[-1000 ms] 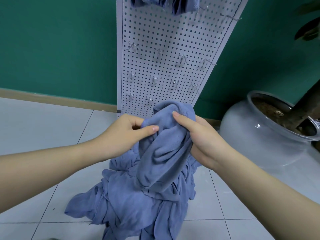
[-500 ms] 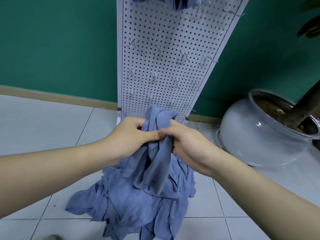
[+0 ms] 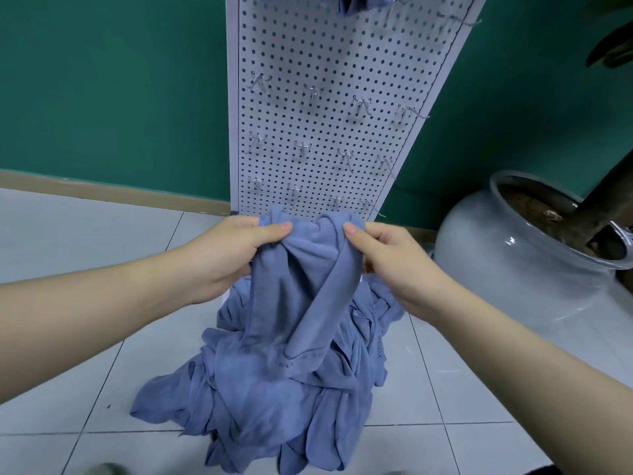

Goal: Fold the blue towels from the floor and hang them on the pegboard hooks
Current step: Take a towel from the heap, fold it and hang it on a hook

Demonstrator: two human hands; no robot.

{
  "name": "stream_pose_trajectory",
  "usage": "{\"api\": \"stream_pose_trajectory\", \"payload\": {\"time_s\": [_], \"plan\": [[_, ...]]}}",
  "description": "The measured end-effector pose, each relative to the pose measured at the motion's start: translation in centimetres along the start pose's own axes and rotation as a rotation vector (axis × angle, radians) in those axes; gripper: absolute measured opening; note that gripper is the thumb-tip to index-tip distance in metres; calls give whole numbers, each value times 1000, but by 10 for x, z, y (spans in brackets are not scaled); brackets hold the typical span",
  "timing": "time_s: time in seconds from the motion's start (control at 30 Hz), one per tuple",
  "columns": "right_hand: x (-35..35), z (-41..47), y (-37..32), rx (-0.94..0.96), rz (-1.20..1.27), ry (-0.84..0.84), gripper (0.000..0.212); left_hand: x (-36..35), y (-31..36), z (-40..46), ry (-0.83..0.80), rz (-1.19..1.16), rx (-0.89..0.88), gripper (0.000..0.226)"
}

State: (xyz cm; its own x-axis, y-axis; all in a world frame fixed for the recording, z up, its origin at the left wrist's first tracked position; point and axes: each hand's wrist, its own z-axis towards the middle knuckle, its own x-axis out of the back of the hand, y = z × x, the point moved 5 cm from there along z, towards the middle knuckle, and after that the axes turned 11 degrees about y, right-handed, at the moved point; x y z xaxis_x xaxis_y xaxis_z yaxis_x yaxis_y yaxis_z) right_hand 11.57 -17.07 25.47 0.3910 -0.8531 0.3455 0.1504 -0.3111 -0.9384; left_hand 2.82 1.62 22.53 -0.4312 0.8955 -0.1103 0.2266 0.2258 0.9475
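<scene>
Left hand (image 3: 226, 255) and right hand (image 3: 397, 265) each pinch the top edge of one blue towel (image 3: 301, 286), thumbs on the near face. The towel hangs crumpled between and below them, its lower end reaching the towel pile (image 3: 274, 399) on the floor (image 3: 85, 269) before the pegboard (image 3: 329, 97).

Blue towels (image 3: 274, 389), white pegboard (image 3: 329, 56) dotted with dark holes, green wall (image 3: 113, 87).
</scene>
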Motion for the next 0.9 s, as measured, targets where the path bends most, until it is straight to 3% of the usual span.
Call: {"api": "stream_pose_trajectory", "payload": {"time_s": [0.23, 0.47, 0.6, 0.77, 0.9], "plan": [[29, 17, 11, -60, 64, 77, 38, 29, 7, 20, 180, -38, -33, 25], [33, 20, 14, -147, 184, 85, 24, 24, 7, 22, 56, -2, -16, 19], [47, 26, 18, -184, 203, 188, 15, 31, 7, 26, 92, 56, -39, 19], [66, 34, 25, -244, 195, 267, 25, 49, 6, 32, 245, 162, -62, 12], [75, 37, 28, -337, 219, 243, 26, 55, 11, 35, 308, 148, -73, 22]]}}
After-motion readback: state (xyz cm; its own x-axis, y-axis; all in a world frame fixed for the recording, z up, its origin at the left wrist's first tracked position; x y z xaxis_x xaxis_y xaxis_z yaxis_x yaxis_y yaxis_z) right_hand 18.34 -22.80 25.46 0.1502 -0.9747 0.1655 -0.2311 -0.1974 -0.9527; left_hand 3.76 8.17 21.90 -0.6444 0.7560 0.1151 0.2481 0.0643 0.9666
